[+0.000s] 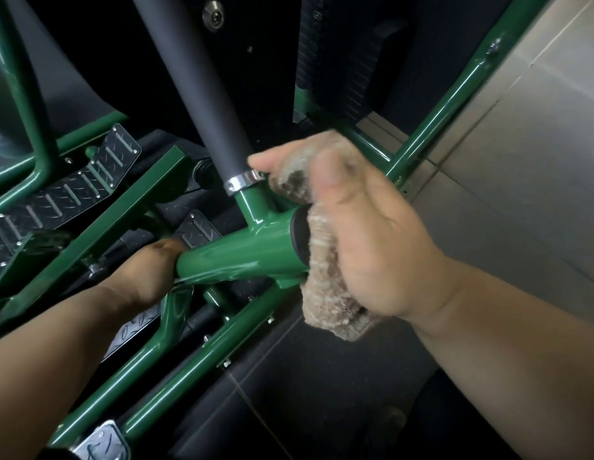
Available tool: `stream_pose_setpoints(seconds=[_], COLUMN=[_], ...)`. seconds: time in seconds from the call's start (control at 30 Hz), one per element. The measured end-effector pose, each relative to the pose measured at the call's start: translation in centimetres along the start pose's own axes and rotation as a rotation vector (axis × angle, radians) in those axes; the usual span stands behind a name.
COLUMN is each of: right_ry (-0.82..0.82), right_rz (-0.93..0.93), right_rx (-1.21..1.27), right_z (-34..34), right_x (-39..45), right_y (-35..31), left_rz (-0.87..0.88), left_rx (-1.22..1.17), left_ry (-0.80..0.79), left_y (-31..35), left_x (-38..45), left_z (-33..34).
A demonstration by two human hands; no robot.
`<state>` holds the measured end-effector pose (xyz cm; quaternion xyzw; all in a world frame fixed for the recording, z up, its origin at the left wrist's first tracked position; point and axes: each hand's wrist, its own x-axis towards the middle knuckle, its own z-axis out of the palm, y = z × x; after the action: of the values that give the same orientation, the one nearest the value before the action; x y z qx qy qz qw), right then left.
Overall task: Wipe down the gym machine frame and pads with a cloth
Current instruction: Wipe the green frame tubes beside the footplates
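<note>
A glossy green gym machine frame (pixel 242 252) fills the view, with a thick horizontal tube ending in a black cap. My right hand (pixel 365 234) grips a fluffy beige cloth (pixel 325 270) and presses it over that capped tube end. A black foam grip (pixel 196 81) rises from the tube, with a chrome clamp at its base near my right fingertips. My left hand (pixel 146 273) reaches under the left end of the green tube; its fingers are hidden behind the tube.
Black diamond-plate footplates (pixel 66 200) sit at the left between green bars. A long green bar (pixel 189 346) runs diagonally below my hands. A weight stack (pixel 335 54) stands behind. Grey floor tiles (pixel 521 144) lie at the right and dark tiles below.
</note>
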<state>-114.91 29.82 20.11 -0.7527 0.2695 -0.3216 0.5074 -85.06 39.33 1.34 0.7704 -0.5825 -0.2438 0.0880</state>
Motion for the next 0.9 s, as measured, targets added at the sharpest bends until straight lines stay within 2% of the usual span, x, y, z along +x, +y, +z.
stream_pose_setpoints(seconds=[0.1,0.2,0.33,0.43,0.5,0.63,0.8,0.9], right_ry=[-0.089,-0.1,0.107,0.137,0.08,-0.15,-0.277,-0.33], right_rz=[0.103,0.221,0.304,0.396,0.398,0.338,0.209,0.184], right_rx=[-0.084,-0.126,-0.029,0.202,0.401,0.712,0.439,0.404], right_z=[0.1,-0.2,-1.9,-3.3,-3.6,-3.4,-4.8,-5.1], right_x=[1.2,2.6,3.5,2.2,1.4,0.6,0.6,0.5], right_y=[-1.3,-1.4,0.6,2.5,2.7,2.0,2.4,2.5], left_rz=[-0.047,-0.104,-0.135,-0.173,-0.176,-0.168,-0.156,-0.196], left_rx=[-0.02,-0.025,-0.063,-0.138,-0.134,-0.101,0.009,-0.041], left_ry=[0.006,0.008,0.009,0.018,0.013,0.002,-0.032,-0.11], left_y=[0.2,0.5,1.5,2.3,2.5,2.5,3.1,3.5], left_x=[-0.2,-0.3,-0.6,-0.8,-0.9,-1.1,-1.6,-1.6], left_z=[0.1,0.0,-0.6,-1.0,-1.0,-1.2,-2.0,-2.9])
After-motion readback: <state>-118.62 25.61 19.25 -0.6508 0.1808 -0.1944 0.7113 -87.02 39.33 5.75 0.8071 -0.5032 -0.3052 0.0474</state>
